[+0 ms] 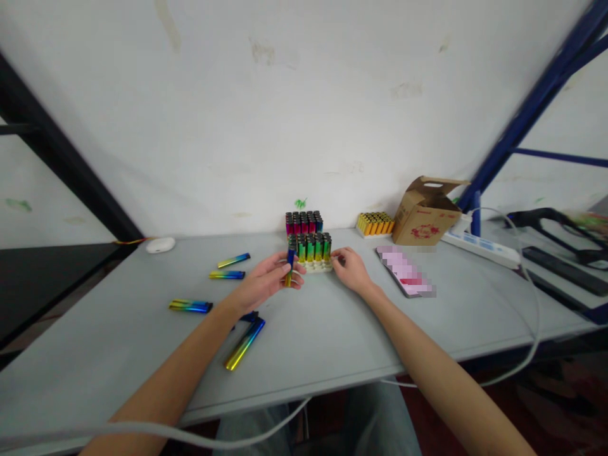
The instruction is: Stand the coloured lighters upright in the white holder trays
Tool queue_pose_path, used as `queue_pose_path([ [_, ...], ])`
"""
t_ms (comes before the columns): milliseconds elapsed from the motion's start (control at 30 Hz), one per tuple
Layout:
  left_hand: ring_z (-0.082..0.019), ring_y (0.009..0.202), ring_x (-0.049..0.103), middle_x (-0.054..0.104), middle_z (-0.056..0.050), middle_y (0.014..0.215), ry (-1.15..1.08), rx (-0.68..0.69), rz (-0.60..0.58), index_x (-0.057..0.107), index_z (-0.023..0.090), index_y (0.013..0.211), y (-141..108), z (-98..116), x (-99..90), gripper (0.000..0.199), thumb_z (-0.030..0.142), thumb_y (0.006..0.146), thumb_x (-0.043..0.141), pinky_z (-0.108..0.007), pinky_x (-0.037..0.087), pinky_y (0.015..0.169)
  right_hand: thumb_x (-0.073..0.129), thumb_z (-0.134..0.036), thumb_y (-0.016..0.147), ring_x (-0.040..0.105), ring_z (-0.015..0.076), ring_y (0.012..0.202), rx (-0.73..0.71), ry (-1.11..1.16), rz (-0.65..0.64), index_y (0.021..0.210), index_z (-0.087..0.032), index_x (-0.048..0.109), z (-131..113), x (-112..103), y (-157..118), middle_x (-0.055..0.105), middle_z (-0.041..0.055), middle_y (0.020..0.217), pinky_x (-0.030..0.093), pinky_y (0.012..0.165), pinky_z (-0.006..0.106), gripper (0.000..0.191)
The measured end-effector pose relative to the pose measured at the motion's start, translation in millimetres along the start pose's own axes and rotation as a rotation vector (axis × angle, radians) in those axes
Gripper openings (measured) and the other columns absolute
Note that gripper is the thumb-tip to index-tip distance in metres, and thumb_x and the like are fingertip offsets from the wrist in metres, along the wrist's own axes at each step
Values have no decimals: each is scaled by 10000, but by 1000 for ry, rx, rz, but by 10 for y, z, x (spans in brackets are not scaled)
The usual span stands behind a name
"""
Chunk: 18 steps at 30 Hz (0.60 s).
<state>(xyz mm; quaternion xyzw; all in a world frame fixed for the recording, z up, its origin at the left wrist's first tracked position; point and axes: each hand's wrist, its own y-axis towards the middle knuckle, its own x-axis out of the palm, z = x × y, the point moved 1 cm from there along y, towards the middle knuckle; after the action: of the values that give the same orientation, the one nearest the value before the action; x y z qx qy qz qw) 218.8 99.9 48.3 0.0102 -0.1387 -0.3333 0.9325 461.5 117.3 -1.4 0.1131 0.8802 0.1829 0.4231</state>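
My left hand [273, 277] is closed around a blue-and-yellow lighter [289, 269], held upright at the left end of a white tray [318, 267]. Rows of green-and-yellow lighters [311, 248] with black tops stand in that tray, and its front row of holes shows. My right hand [350, 269] has its fingers bent and pinched at the tray's right end. Loose lighters lie on the table to the left: one nearest the front [244, 345], a pair [190, 306] farther left, and others farther back, including one lighter [227, 275]. My left forearm partly covers some.
Behind the tray stand pink-and-blue lighters [304, 222]. To the right are a tray of yellow lighters [375, 223], an open cardboard box [425, 215], a phone [403, 271] and a power strip [484, 249]. A white earbud case [160, 245] lies back left. A white cable [536, 316] crosses the table's right side.
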Motion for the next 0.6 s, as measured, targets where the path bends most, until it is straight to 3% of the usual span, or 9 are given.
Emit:
queue_pose_path([
  [100, -159, 731, 627, 663, -66, 929, -51, -1, -6, 559, 169, 984, 9, -3, 1, 237, 286, 811, 671, -324, 503, 709, 515, -175, 815, 578, 170, 804, 0, -5, -4, 921, -129, 681, -3, 1, -4, 638, 86, 906, 439, 797, 292, 203],
  [267, -92, 520, 499, 570, 0, 705, -172, -18, 3, 589, 143, 998, 16, 17, -1, 232, 293, 826, 627, -241, 428, 525, 512, -178, 809, 588, 175, 793, -4, 3, 0, 906, -134, 679, -3, 7, -8, 645, 90, 910, 450, 801, 306, 198],
  [333, -86, 504, 481, 543, 7, 681, -177, -32, 29, 607, 126, 991, 11, 25, 3, 244, 310, 831, 622, -233, 411, 505, 511, -192, 811, 593, 183, 796, 10, 12, 63, 901, -139, 673, -14, -19, -11, 651, 91, 915, 456, 800, 319, 192],
  [433, -92, 546, 515, 561, -4, 715, -141, -35, 47, 613, 120, 978, 10, 4, 24, 252, 312, 821, 657, -232, 424, 529, 494, -220, 832, 600, 193, 789, 26, 81, 268, 908, -150, 658, -90, -108, -38, 664, 88, 911, 470, 751, 328, 194],
  [500, -109, 607, 559, 590, -18, 759, -95, -27, 41, 600, 131, 984, 18, -42, 46, 269, 331, 820, 675, -241, 451, 570, 476, -231, 857, 606, 191, 783, -47, 187, 355, 893, -161, 659, -212, -171, -79, 670, 77, 873, 478, 714, 320, 200],
  [600, -153, 702, 623, 634, -42, 819, -7, -43, 14, 570, 153, 979, 39, -142, 85, 307, 393, 820, 675, -293, 506, 649, 496, -241, 875, 617, 184, 861, -265, 345, 302, 879, -182, 684, -475, -208, -161, 662, 71, 887, 497, 787, 328, 197],
])
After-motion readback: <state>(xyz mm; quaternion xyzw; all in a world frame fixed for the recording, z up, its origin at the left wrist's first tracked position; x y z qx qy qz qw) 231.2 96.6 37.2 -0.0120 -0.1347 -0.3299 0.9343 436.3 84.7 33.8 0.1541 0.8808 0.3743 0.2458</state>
